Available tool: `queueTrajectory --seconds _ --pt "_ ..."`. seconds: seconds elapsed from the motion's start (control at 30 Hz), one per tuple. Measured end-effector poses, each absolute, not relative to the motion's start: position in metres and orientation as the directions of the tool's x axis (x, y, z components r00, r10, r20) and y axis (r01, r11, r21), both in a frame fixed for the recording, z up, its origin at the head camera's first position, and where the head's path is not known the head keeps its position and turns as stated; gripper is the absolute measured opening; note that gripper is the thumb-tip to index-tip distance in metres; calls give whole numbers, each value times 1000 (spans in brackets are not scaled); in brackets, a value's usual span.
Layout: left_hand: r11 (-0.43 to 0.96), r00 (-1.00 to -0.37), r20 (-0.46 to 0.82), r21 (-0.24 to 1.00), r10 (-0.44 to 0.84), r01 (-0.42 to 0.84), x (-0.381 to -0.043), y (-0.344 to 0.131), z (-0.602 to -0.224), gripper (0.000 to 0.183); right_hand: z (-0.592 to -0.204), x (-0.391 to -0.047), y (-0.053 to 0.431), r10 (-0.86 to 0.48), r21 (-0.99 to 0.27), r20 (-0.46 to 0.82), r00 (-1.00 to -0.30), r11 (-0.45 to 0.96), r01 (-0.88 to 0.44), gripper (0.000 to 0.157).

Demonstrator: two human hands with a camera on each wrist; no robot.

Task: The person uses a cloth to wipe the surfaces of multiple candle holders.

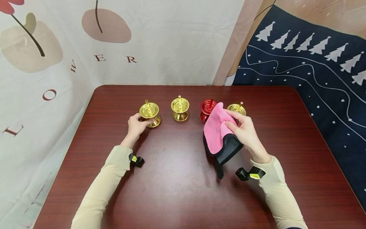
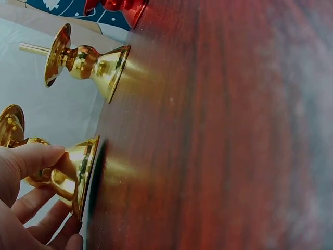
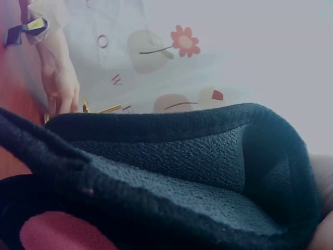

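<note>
My left hand point(image 1: 136, 125) grips the leftmost gold candle holder point(image 1: 149, 109), thumb and fingers round its stem and foot. In the left wrist view a dark shadow lies along the foot of that holder point(image 2: 78, 172). My right hand point(image 1: 243, 128) pinches a folded cloth point(image 1: 214, 130), pink on one face, black and textured on the other, with a black border and a small hanging loop. This cloth fills much of the right wrist view. It hangs in front of a red candle holder point(image 1: 206, 107) and overlaps its right side.
A second gold candle holder point(image 1: 180, 108) stands upright between the gripped one and the red one. Another gold holder point(image 1: 236, 108) stands at the right, partly behind my right hand. All are near the back of the dark red wooden table point(image 1: 171, 178). Printed curtains hang behind.
</note>
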State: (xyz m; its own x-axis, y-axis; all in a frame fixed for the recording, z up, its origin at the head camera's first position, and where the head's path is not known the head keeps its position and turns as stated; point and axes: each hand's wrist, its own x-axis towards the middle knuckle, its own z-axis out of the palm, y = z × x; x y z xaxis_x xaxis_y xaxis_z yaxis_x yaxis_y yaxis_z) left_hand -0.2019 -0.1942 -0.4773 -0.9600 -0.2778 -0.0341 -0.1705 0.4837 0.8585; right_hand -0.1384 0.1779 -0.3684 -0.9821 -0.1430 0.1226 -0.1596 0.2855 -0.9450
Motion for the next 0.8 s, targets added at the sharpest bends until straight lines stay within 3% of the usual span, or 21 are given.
queueTrajectory --seconds 0.8 --pt "395 -982 118 917 -148 51 -181 -175 -437 48 -361 -151 173 53 -990 130 -990 61 -127 36"
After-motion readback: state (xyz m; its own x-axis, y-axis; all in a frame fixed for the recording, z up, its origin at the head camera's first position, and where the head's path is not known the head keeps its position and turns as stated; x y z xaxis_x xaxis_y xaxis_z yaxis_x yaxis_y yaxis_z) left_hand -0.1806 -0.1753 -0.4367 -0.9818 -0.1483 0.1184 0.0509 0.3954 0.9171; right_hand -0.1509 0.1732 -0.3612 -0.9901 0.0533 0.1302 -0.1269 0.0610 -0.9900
